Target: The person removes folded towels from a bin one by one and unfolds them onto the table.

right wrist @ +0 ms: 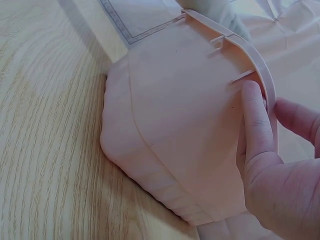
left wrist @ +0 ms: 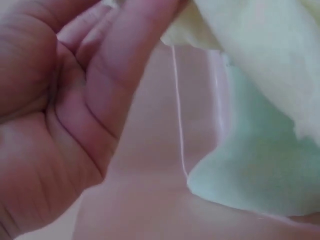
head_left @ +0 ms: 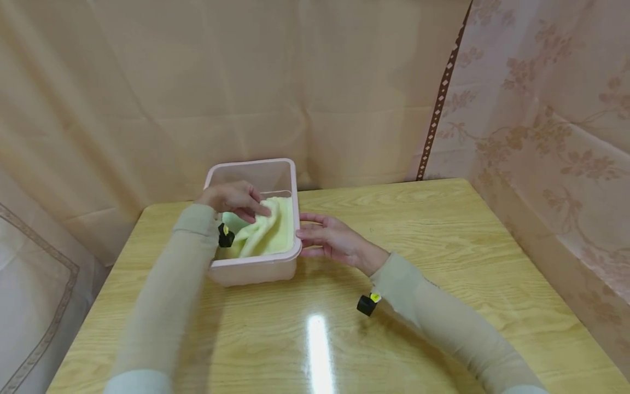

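Fingers (head_left: pixel 257 206) of the left hand (head_left: pixel 232 197) pinch the yellow cloth (head_left: pixel 260 227) hanging below.

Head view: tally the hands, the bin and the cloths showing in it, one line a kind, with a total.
Hands: 2, the left hand and the right hand
Bin: 1
Cloths: 2 by colour, the yellow cloth and the green cloth; any layers underneath are hidden
Total: 5
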Demonstrator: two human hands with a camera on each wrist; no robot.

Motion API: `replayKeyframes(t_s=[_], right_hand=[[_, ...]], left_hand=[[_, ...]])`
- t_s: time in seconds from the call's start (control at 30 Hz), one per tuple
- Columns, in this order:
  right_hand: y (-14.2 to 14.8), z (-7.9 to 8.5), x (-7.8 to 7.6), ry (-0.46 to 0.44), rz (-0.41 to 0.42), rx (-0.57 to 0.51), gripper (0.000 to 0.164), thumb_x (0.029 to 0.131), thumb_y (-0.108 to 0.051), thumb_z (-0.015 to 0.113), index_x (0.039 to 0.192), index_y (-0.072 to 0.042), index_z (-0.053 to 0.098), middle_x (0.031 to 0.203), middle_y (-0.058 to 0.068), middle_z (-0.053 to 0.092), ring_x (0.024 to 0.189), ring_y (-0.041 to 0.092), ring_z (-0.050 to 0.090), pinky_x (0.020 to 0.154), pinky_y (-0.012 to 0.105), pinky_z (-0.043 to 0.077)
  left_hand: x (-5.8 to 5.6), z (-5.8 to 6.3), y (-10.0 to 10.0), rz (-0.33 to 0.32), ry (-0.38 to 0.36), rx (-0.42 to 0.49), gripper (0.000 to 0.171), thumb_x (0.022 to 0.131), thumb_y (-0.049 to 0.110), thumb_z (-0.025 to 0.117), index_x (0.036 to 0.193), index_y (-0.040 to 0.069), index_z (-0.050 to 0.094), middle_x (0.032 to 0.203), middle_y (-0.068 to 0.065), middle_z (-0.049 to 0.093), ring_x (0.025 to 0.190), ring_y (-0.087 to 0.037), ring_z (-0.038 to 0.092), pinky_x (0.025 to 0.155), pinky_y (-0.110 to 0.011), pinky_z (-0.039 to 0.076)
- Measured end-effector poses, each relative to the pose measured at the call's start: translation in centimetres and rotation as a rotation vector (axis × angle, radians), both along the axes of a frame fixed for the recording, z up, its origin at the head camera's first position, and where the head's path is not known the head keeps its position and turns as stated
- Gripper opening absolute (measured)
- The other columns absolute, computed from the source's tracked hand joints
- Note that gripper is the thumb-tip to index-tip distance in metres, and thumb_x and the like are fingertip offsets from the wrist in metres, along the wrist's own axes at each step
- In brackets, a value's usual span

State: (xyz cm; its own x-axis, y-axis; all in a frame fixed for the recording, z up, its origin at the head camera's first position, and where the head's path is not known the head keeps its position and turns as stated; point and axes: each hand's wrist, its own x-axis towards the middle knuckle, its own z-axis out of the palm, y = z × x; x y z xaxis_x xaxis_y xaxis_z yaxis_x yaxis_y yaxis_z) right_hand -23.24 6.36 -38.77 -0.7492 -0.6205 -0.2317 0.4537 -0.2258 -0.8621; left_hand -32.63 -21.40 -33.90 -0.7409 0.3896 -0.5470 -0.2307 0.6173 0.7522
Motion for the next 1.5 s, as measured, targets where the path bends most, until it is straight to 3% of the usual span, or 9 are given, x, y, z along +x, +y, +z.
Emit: replayKeyframes(t_s=[0.27, 0.37, 0.53, 0.77, 0.93, 1.2, 1.3, 1.5], right_hand=[[0.1, 0.3, 0.3, -0.001, 0.011, -0.005, 0.054, 0.1, 0.0, 0.059, 0.15, -0.004, 0.041, 0.129, 0.025, 0.059, 0.096, 0.024, 0.066, 0.082, 0.037, 0.06], [0.1, 0.4, 0.4, 0.001, 0.009, -0.009, 0.053, 0.1, -0.001, 0.06, 0.15, -0.004, 0.041, 0.127, 0.023, 0.06, 0.095, 0.024, 0.066, 0.082, 0.037, 0.06], [0.0, 0.3, 0.5, 0.002, 0.007, -0.016, 0.055, 0.1, -0.001, 0.059, 0.151, -0.003, 0.039, 0.117, 0.017, 0.065, 0.093, 0.023, 0.066, 0.081, 0.036, 0.06], [-0.1, 0.2, 0.6, 0.007, -0.001, -0.02, 0.054, 0.1, 0.0, 0.058, 0.15, -0.003, 0.04, 0.116, 0.018, 0.063, 0.092, 0.023, 0.066, 0.079, 0.033, 0.06], [-0.2, 0.2, 0.6, 0.017, 0.005, -0.024, 0.054, 0.101, 0.0, 0.057, 0.151, -0.003, 0.038, 0.111, 0.014, 0.064, 0.091, 0.022, 0.066, 0.079, 0.033, 0.06], [0.2, 0.2, 1.0, 0.026, 0.032, -0.02, 0.054, 0.102, -0.001, 0.054, 0.153, -0.004, 0.035, 0.105, 0.007, 0.068, 0.093, 0.022, 0.066, 0.091, 0.042, 0.056], [0.5, 0.1, 1.0, 0.027, 0.046, -0.022, 0.054, 0.103, -0.004, 0.054, 0.154, -0.005, 0.035, 0.11, 0.008, 0.067, 0.095, 0.023, 0.066, 0.092, 0.043, 0.056], [0.9, 0.6, 0.4, 0.023, 0.043, 0.001, 0.053, 0.107, -0.017, 0.053, 0.156, -0.008, 0.035, 0.137, 0.013, 0.056, 0.101, 0.024, 0.066, 0.107, 0.055, 0.041]], left_hand=[[0.5, 2.1, -0.6, -0.005, 0.039, 0.008, 0.014, 0.095, 0.014, 0.073, 0.091, 0.004, 0.065, 0.076, -0.002, 0.065, 0.067, -0.012, 0.064, 0.072, -0.031, 0.06], [1.1, 3.2, -0.7, -0.001, 0.072, 0.065, 0.014, 0.1, 0.014, 0.066, 0.094, 0.003, 0.06, 0.084, -0.003, 0.066, 0.075, -0.014, 0.066, 0.075, -0.034, 0.06], [2.7, 5.6, -0.4, 0.04, 0.122, 0.184, 0.012, 0.104, 0.013, 0.059, 0.099, 0.005, 0.052, 0.085, -0.004, 0.062, 0.073, -0.018, 0.067, 0.069, -0.035, 0.058], [4.2, 8.3, 0.3, 0.023, 0.203, 0.263, 0.021, 0.102, 0.01, 0.062, 0.117, -0.002, 0.056, 0.093, -0.01, 0.071, 0.08, -0.022, 0.072, 0.078, -0.04, 0.06], [5.2, 9.4, 1.5, 0.041, 0.246, 0.32, 0.035, 0.1, 0.009, 0.066, 0.131, -0.005, 0.056, 0.101, -0.011, 0.073, 0.086, -0.021, 0.073, 0.081, -0.04, 0.06], [7.1, 10.5, 3.5, 0.074, 0.323, 0.485, 0.028, 0.099, 0.006, 0.066, 0.122, -0.007, 0.058, 0.103, -0.015, 0.072, 0.087, -0.023, 0.073, 0.082, -0.042, 0.06], [7.8, 10.8, 4.0, 0.071, 0.34, 0.514, 0.027, 0.098, 0.005, 0.066, 0.121, -0.007, 0.059, 0.103, -0.015, 0.071, 0.087, -0.023, 0.073, 0.082, -0.041, 0.06], [8.2, 11.2, 4.3, 0.05, 0.339, 0.551, 0.026, 0.098, 0.005, 0.067, 0.119, -0.007, 0.059, 0.104, -0.015, 0.07, 0.086, -0.023, 0.072, 0.081, -0.041, 0.06]])
